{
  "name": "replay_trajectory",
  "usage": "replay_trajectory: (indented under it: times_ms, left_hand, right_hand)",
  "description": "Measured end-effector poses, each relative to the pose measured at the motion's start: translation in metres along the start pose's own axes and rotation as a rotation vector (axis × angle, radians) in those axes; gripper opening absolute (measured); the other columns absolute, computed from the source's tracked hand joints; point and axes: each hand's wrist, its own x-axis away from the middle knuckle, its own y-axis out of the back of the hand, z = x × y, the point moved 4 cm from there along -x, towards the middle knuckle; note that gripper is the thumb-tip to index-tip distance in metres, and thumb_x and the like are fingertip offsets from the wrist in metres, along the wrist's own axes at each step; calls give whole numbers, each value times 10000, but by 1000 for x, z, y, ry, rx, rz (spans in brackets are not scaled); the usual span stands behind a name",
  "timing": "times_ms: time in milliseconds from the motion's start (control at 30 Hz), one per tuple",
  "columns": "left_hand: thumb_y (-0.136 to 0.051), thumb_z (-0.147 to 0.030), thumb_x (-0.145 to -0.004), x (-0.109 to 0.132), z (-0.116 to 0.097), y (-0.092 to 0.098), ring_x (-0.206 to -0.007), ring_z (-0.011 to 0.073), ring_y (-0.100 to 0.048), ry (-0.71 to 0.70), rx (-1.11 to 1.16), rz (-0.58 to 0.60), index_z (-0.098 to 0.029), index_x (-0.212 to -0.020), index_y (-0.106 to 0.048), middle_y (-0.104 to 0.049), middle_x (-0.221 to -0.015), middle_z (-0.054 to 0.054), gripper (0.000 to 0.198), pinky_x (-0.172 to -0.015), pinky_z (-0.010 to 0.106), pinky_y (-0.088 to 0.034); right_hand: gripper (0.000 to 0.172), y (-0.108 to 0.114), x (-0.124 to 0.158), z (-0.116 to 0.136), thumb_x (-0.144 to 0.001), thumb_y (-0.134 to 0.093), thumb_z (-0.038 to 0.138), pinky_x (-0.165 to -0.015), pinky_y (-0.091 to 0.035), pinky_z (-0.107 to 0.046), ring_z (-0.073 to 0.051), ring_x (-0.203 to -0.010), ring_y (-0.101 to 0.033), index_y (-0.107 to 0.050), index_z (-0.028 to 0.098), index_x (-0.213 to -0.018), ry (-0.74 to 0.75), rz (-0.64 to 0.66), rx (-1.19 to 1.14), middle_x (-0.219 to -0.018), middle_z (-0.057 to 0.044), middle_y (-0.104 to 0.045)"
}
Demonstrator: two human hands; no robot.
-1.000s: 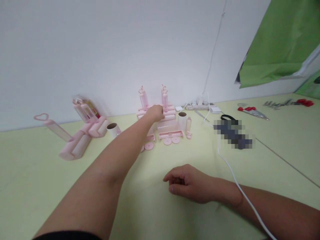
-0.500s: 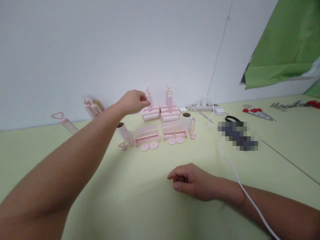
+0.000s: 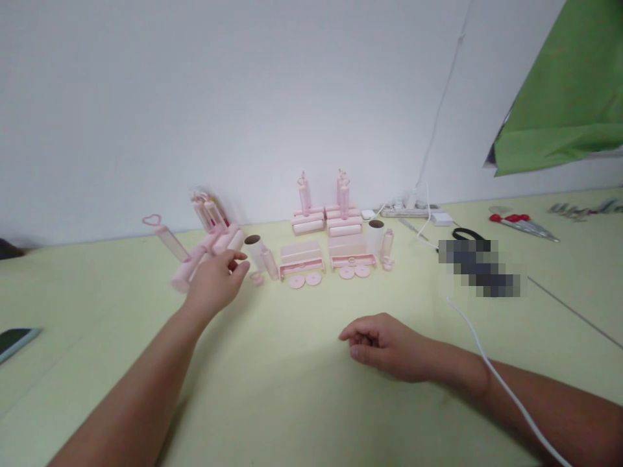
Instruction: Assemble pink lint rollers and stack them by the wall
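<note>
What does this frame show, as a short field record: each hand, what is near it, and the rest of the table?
left hand: open, fingers spread, holding nothing, at the pink lint rollers; contact unclear
right hand: fingers curled in, resting on the table, nothing seen in it
near left hand: cardboard tube, laid-out pink parts
cable: white cable crosses the right forearm
far right: red-handled scissors
left edge: phone

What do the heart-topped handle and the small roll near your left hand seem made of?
Heart-topped handle: probably translucent pink plastic, smooth, since it looks faintly see-through. Small roll: likely matte white paper wound on a brown cardboard core.
</note>
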Motion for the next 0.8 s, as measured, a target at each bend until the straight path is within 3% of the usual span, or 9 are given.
replay_trajectory:
  times_ms: [267,533,667,800]
  left_hand:
    - [-521,-552,-858,0,-14,-29,-639,176,-613,-36,156,-16,-182,-1231,-630,-687,-726,16,537,-586,262,-370]
    - [-550,-560,-837,-4,-11,-49,-617,177,-603,14,173,-62,-180,-1155,-686,-671,-681,15,514,-557,262,-328]
    - [-573,-483,-834,-4,-14,-42,-586,161,-582,12,224,-72,-168,-1071,-712,-640,-635,1,418,-553,256,-330]
    - [-617,-466,-825,9,-31,-15,-528,123,-518,-14,378,-165,-153,-1016,-694,-576,-590,-30,375,-532,231,-345]
  right_hand:
    - [273,-2,1,0,-888,-604,288,-574,-359,-243,-106,-624,-463,-682,114,-1082,-5,10,-27,-710,13,-544]
    - [260,-2,1,0,-889,-603,281,-580,-354,-250,-106,-622,-444,-681,114,-1072,-5,18,-6,-702,19,-522]
    - [261,-4,1,-1,-900,-602,299,-567,-342,-240,-98,-615,-432,-675,117,-1073,-1,21,-25,-700,23,-515]
    - [272,-4,1,-5,-907,-614,349,-531,-329,-217,-84,-586,-418,-676,134,-1061,-13,15,-79,-678,33,-495]
